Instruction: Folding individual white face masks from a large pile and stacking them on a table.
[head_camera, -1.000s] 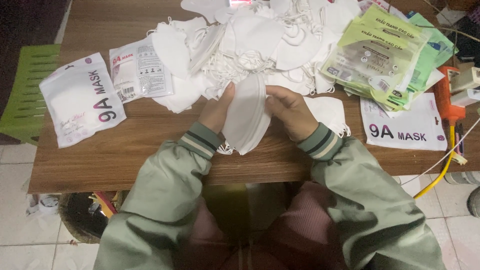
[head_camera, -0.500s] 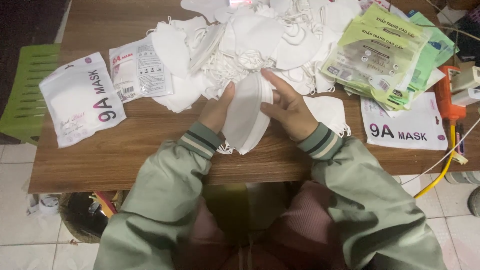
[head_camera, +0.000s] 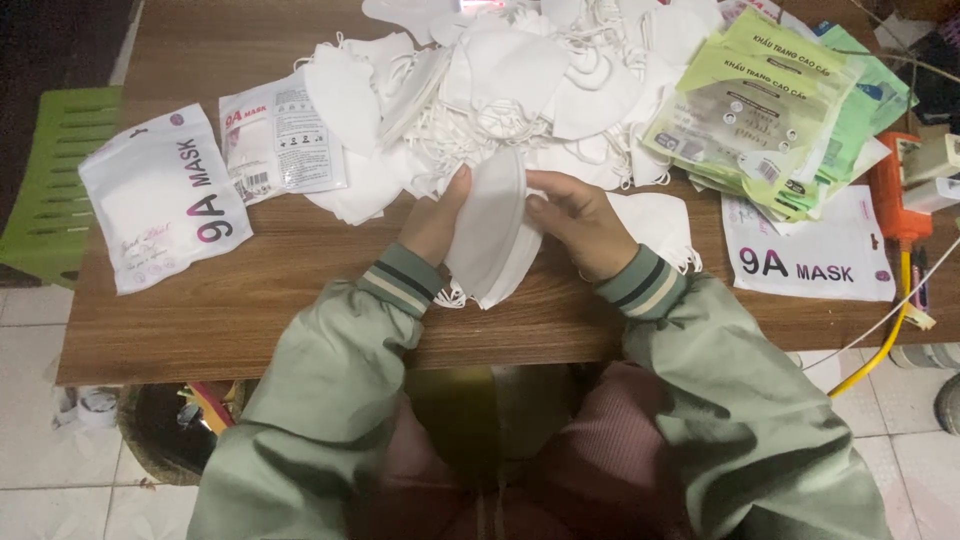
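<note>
Holding a small stack of folded white face masks (head_camera: 495, 235) upright on edge over the near middle of the wooden desk (head_camera: 250, 300), just in front of the big loose pile of white masks (head_camera: 520, 90). Left hand (head_camera: 435, 225) cupped against the stack's left face, thumb up along its top edge; right hand (head_camera: 580, 225) closed on the right face, fingers curled over the far edge. Both grasping, neither released.

Likely very light and soft: thin fabric, limp, springy at the centre fold, prone to fanning apart if pinched at one corner only. Best taken flat between both palms across the broad faces, near the middle, keeping the ear loops (head_camera: 455, 297) dangling at the near end clear of snagging. Not fragile, but easily creased or soiled.

Lying to the left, a white mask pouch (head_camera: 165, 205) and a printed pouch (head_camera: 280, 145); to the right, green packets (head_camera: 760, 110) and another white pouch (head_camera: 810, 250).
</note>
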